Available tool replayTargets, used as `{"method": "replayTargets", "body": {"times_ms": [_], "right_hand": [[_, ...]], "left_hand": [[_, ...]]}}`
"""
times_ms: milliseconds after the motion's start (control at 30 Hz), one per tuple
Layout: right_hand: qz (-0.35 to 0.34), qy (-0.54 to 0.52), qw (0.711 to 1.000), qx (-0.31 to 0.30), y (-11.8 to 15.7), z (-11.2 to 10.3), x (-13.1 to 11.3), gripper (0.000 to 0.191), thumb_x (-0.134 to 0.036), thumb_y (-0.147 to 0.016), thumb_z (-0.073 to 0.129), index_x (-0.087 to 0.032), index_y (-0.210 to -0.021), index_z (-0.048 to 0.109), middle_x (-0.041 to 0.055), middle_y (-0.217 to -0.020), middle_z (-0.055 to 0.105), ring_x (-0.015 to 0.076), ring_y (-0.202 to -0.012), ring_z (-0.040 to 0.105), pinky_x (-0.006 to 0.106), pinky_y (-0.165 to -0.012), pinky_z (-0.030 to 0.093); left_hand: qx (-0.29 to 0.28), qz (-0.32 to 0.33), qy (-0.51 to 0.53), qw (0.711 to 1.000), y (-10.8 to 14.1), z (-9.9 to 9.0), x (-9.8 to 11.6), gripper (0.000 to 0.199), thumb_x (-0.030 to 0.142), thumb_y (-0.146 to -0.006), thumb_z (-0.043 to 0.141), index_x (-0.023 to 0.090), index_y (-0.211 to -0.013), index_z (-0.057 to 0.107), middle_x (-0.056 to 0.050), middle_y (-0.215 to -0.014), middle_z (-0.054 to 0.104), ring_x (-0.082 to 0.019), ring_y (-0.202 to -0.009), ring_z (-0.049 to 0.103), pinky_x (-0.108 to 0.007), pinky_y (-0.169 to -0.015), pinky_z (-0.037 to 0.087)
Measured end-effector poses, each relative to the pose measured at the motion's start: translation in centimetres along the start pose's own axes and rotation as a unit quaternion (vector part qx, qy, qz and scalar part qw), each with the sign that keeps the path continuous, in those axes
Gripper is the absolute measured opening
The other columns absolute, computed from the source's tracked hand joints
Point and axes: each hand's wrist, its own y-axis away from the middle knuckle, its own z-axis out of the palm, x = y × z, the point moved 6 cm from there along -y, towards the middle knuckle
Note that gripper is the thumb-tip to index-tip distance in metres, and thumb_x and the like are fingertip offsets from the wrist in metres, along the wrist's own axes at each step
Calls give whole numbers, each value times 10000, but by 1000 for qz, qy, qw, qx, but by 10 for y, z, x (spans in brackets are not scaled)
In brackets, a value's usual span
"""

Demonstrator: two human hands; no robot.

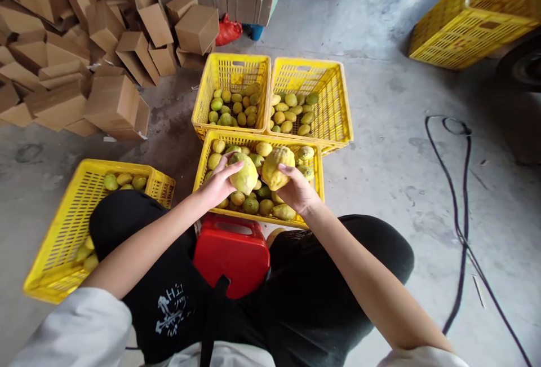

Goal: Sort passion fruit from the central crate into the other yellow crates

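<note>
My left hand (220, 182) is closed around a smooth, rounded green-yellow fruit (244, 174), thumb on its near side. Beside it, my right hand (297, 189) grips a yellower, ribbed and bumpy fruit (278, 168). Both fruits are held up side by side over a yellow plastic crate (318, 186). Many similar fruits, yellow to mottled green, lie in that crate, such as a long yellow fruit (284, 212) near its front edge. Fingers on the far side of each held fruit are partly hidden.
Two yellow crates, a left one (231, 60) and a right one (338, 102), stand behind with fruit inside. Another crate (54, 243) sits by my left knee. A red stool (230, 254) is between my legs. Cardboard boxes (114, 102) pile at left; a black cable (465, 203) lies right.
</note>
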Motion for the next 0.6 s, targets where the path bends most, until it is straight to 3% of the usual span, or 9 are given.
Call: {"method": "replayTargets", "body": {"times_ms": [267,400,600], "right_hand": [[31,34,999,-7,4,0,-1,357,-427,-692,801,-237,-956,653,41,-854,762,276,-910,737,430,-809,648],[35,42,998,-31,9,9,-4,333,-451,-700,737,-245,-948,655,50,-885,763,320,-1011,713,461,-854,623],[50,49,995,-72,12,16,-2,260,-316,-678,611,-272,-934,623,38,-1000,761,333,-1159,656,472,-920,569]], "left_hand": [[-20,-3,-34,999,0,-1,-6,297,322,-772,751,174,-1010,653,-56,-934,699,-250,-936,705,-387,-845,589],[-15,17,-39,999,1,-2,-2,440,310,-745,762,188,-1148,635,-50,-995,712,-224,-917,708,-369,-844,584],[-2,-32,53,998,2,-7,-1,380,270,-789,541,166,-1148,607,-97,-1086,718,-291,-1115,666,-447,-940,558]]}}
